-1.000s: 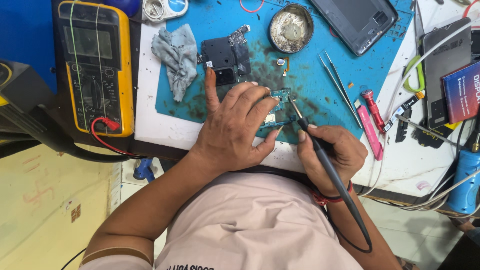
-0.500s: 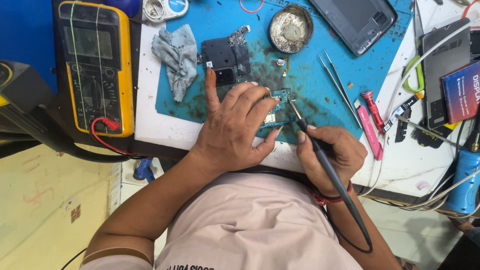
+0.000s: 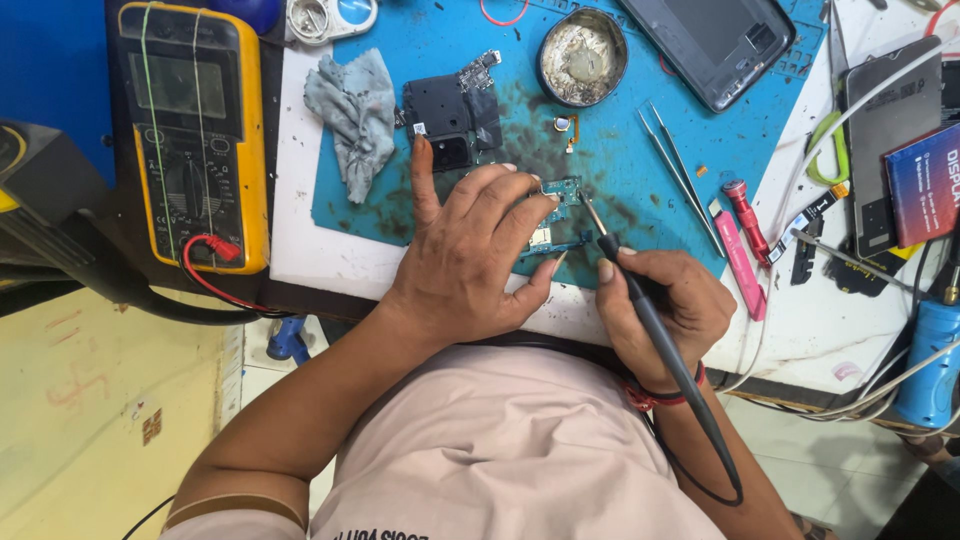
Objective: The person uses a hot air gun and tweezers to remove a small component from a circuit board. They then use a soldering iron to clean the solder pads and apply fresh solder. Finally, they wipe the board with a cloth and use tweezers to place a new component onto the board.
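Right hand (image 3: 668,305), soldering iron (image 3: 640,300) unmoved.

An electronics repair bench in a small workshop. A stained blue work mat (image 3: 640,150) carries a bare circuit board (image 3: 555,205), tweezers (image 3: 680,175) and a solder tin (image 3: 582,57). A yellow multimeter (image 3: 195,135) sits beside it.

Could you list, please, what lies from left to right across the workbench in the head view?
Yellow multimeter → grey cloth → left hand → right hand gripping the soldering iron → pink tool → blue canister.
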